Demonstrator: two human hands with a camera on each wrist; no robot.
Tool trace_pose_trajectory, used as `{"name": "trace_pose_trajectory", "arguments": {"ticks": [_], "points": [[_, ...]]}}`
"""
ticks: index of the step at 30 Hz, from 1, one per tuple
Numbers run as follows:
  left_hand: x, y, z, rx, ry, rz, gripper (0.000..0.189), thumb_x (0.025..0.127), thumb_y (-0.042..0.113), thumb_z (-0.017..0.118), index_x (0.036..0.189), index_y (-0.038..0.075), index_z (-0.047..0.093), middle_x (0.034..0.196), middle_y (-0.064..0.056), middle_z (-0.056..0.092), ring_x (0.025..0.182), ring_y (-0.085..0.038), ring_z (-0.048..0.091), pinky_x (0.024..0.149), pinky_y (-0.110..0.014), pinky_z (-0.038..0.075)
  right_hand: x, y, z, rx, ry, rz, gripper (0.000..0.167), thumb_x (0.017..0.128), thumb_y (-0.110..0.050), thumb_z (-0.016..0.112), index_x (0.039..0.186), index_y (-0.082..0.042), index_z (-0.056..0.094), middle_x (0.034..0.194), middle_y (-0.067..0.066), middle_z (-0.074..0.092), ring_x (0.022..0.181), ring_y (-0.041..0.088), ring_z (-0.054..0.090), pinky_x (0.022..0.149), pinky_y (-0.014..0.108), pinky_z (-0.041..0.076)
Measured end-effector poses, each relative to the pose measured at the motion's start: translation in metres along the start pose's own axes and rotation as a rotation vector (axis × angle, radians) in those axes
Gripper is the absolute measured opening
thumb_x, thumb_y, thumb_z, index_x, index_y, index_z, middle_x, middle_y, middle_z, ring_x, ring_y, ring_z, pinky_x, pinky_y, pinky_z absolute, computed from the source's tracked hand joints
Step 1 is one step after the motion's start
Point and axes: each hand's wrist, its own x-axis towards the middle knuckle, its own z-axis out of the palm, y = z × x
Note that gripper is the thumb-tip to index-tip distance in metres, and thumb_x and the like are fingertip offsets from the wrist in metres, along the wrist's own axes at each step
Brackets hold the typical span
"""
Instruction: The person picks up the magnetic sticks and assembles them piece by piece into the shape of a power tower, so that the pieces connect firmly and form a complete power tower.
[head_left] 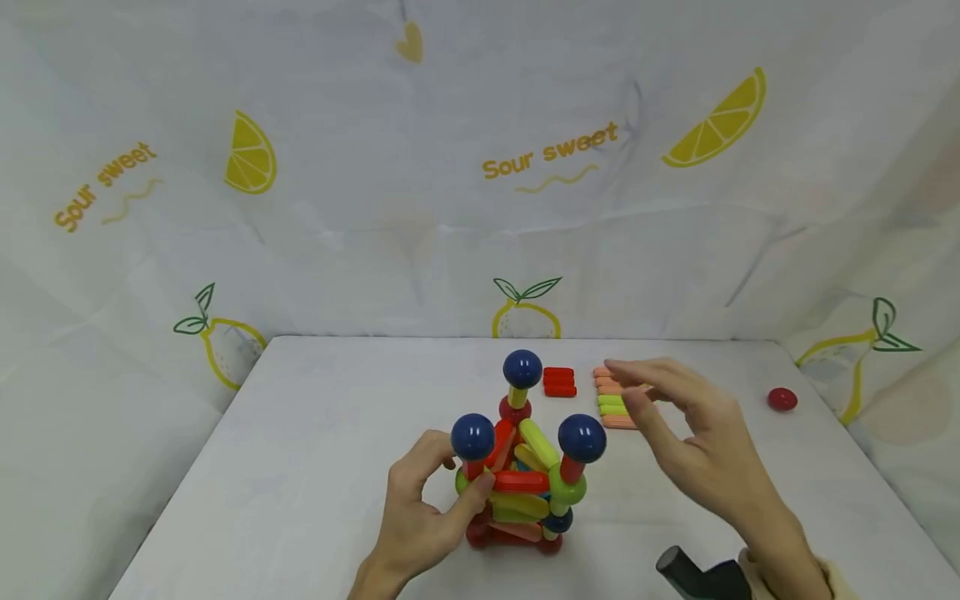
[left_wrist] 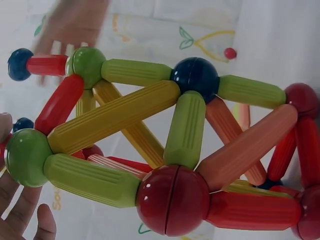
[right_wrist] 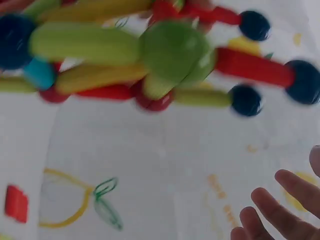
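Note:
A tower of magnetic building sticks and balls [head_left: 519, 482] stands on the table, with red balls at its base and green and red balls higher up. Three blue balls [head_left: 581, 438] top short upright sticks. My left hand [head_left: 423, 508] grips the tower's upper left corner, thumb in front near the green ball [left_wrist: 29, 157] and fingers behind. Raised to the right of the tower, my right hand [head_left: 705, 442] has its fingers extended and holds nothing. In the right wrist view, its fingertips [right_wrist: 272, 202] are apart from the tower's green ball [right_wrist: 176, 52].
Behind the tower lie several short red sticks [head_left: 559, 382]. A row of orange and lime sticks [head_left: 617, 408] is partly hidden by my right hand. A red ball [head_left: 782, 399] sits at the far right of the white table [head_left: 300, 467]. A lemon-print cloth [head_left: 360, 192] hangs behind.

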Motion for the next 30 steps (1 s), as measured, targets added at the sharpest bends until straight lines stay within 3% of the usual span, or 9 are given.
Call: {"name": "trace_pose_trajectory", "arguments": {"ticks": [3, 7, 10, 13, 17, 21, 25, 27, 30], "points": [[0.001, 0.001, -0.002, -0.006, 0.011, 0.018, 0.035, 0.082, -0.001, 0.080, 0.111, 0.016, 0.072, 0.091, 0.001, 0.071, 0.087, -0.009, 0.059, 0.074, -0.028, 0.052, 0.003, 0.042, 0.012, -0.138, -0.030, 0.078, 0.030, 0.091, -0.008, 0.074, 0.121, -0.011, 0.075, 0.111, 0.008, 0.077, 0.103, 0.017, 0.068, 0.087, 0.028, 0.057], [0.001, 0.002, -0.003, -0.017, 0.015, 0.013, 0.033, 0.081, -0.002, 0.081, 0.109, 0.014, 0.072, 0.088, 0.000, 0.070, 0.084, -0.009, 0.059, 0.074, -0.026, 0.052, -0.005, 0.103, 0.035, -0.270, -0.234, 0.220, 0.029, 0.087, -0.007, 0.078, 0.115, 0.000, 0.075, 0.111, 0.022, 0.076, 0.105, 0.043, 0.067, 0.089, 0.061, 0.056], [0.001, 0.003, -0.004, -0.026, 0.010, 0.011, 0.032, 0.082, -0.001, 0.081, 0.109, 0.013, 0.072, 0.086, -0.001, 0.070, 0.084, -0.010, 0.059, 0.075, -0.025, 0.052, -0.019, 0.136, 0.050, -0.333, -0.363, 0.329, 0.027, 0.087, -0.005, 0.077, 0.113, 0.003, 0.075, 0.109, 0.025, 0.074, 0.101, 0.045, 0.065, 0.086, 0.061, 0.056], [0.001, 0.003, -0.004, -0.035, 0.004, -0.001, 0.031, 0.082, 0.000, 0.081, 0.108, 0.014, 0.072, 0.085, -0.001, 0.069, 0.083, -0.010, 0.059, 0.075, -0.025, 0.052, -0.032, 0.154, 0.061, -0.396, -0.403, 0.350, 0.025, 0.086, -0.004, 0.077, 0.110, 0.000, 0.077, 0.100, 0.020, 0.072, 0.092, 0.037, 0.064, 0.078, 0.054, 0.057], [0.001, 0.003, -0.004, -0.037, -0.004, -0.031, 0.030, 0.083, 0.001, 0.081, 0.108, 0.015, 0.073, 0.085, 0.000, 0.069, 0.083, -0.009, 0.059, 0.075, -0.025, 0.052, -0.040, 0.163, 0.069, -0.430, -0.383, 0.293, 0.021, 0.084, -0.010, 0.081, 0.104, -0.003, 0.079, 0.085, 0.009, 0.064, 0.080, 0.025, 0.056, 0.067, 0.040, 0.050], [0.000, 0.004, -0.005, -0.033, -0.013, -0.065, 0.031, 0.083, 0.002, 0.081, 0.108, 0.017, 0.073, 0.086, 0.002, 0.070, 0.083, -0.009, 0.060, 0.075, -0.025, 0.052, -0.041, 0.163, 0.069, -0.404, -0.417, 0.296, 0.021, 0.086, -0.015, 0.081, 0.102, -0.003, 0.078, 0.081, 0.005, 0.060, 0.074, 0.019, 0.049, 0.064, 0.033, 0.044], [0.001, 0.004, -0.005, -0.036, -0.021, -0.083, 0.032, 0.082, 0.002, 0.081, 0.108, 0.018, 0.073, 0.086, 0.002, 0.071, 0.082, -0.009, 0.060, 0.075, -0.025, 0.052, -0.038, 0.153, 0.061, -0.357, -0.438, 0.313, 0.023, 0.088, -0.014, 0.079, 0.107, 0.000, 0.077, 0.087, 0.006, 0.070, 0.077, 0.018, 0.057, 0.068, 0.035, 0.052], [0.001, 0.005, -0.005, -0.034, -0.021, -0.090, 0.032, 0.082, 0.002, 0.082, 0.108, 0.019, 0.073, 0.086, 0.003, 0.071, 0.082, -0.008, 0.060, 0.075, -0.025, 0.052, -0.030, 0.142, 0.054, -0.311, -0.404, 0.294, 0.024, 0.089, -0.014, 0.078, 0.109, 0.000, 0.076, 0.089, 0.006, 0.072, 0.079, 0.018, 0.061, 0.067, 0.033, 0.054], [0.001, 0.006, -0.006, -0.030, -0.022, -0.100, 0.031, 0.083, 0.002, 0.082, 0.108, 0.019, 0.074, 0.087, 0.003, 0.071, 0.083, -0.009, 0.061, 0.075, -0.025, 0.052, -0.014, 0.117, 0.041, -0.224, -0.294, 0.202, 0.027, 0.088, -0.012, 0.079, 0.112, -0.001, 0.076, 0.093, 0.007, 0.075, 0.081, 0.019, 0.064, 0.067, 0.026, 0.055]]}}
